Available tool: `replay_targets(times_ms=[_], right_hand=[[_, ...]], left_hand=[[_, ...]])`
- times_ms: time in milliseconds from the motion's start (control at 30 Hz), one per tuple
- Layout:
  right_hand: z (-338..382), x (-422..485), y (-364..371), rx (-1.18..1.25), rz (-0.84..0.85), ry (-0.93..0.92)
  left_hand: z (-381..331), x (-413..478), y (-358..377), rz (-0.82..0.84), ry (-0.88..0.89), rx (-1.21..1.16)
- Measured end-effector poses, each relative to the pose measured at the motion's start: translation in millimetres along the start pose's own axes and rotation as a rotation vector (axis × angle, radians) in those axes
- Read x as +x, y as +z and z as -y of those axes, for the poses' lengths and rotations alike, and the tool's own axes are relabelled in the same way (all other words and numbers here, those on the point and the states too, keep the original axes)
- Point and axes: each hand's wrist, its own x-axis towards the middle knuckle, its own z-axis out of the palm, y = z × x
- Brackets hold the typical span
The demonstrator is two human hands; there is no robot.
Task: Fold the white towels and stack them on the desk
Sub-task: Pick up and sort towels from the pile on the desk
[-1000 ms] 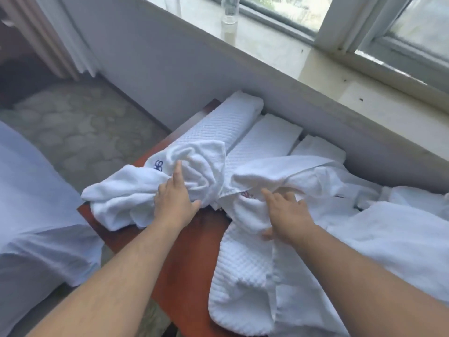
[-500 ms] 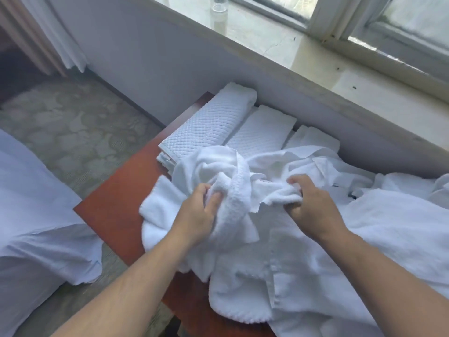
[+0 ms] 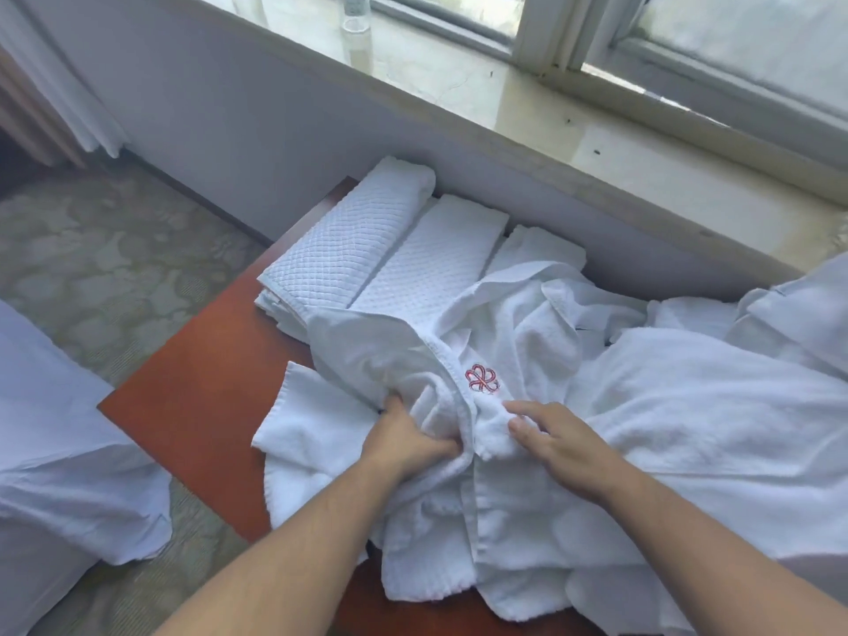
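Desk [image 3: 192,397] — towel [image 3: 399,360] under fingers [image 3: 523,408]

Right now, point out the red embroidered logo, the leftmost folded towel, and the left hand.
red embroidered logo [image 3: 482,380]: head view, middle of the stitched emblem.
leftmost folded towel [image 3: 348,245]: head view, waffle-textured top face.
left hand [image 3: 404,440]: head view, back of the hand, gripping the crumpled towel.
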Motion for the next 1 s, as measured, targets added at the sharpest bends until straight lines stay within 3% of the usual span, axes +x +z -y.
replay_targets(times_ms=[133, 367, 500, 1000], right_hand=[[-3.4, 5.7, -2.9, 0.168, -0.01, 0.044], [6.8, -11.8, 1.3, 0.491, -0.068, 0.078], [1.4, -39.8, -7.8, 0.633, -0.173, 0.036], [-40.2, -196.2, -164.8, 0.754, -0.686, -0.24]], left_hand=[[4.3, 1.4, 8.7, -0.057, 0.048, -0.164], [-12.6, -42.9, 13.5, 0.33, 0.2, -0.788], [-41.8, -82.3, 27.6, 0.433, 0.312, -0.846], [-214.6, -236.7, 95.2, 0.335, 0.723, -0.885]])
